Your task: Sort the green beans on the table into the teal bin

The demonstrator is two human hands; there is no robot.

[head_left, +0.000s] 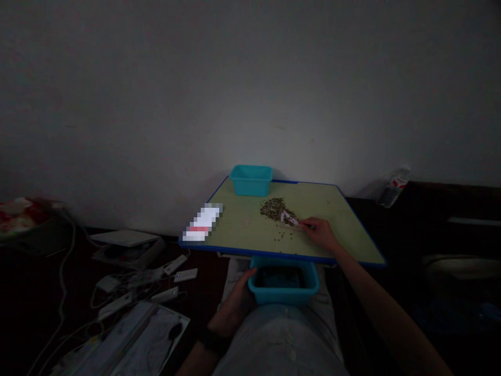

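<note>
A turquoise plastic basin (282, 297) sits on my lap below the table's front edge. My left hand (243, 292) grips its left side, thumb on the rim. Small dark contents show inside, too dim to name. On the table, my right hand (319, 233) is closed on a small pale pink-and-white tool (289, 218), whose exact kind I cannot make out. Its far end touches the near right side of a pile of small brown grains (273, 207). A few loose grains lie scattered between the pile and the front edge.
A second turquoise basin (251, 183) stands at the back left of the blue-edged table (336, 209). A blurred, bright phone-like object (201, 223) lies at the left. Cables and power strips (164, 295) cover the floor at left; a crumpled packet (394, 187) leans right.
</note>
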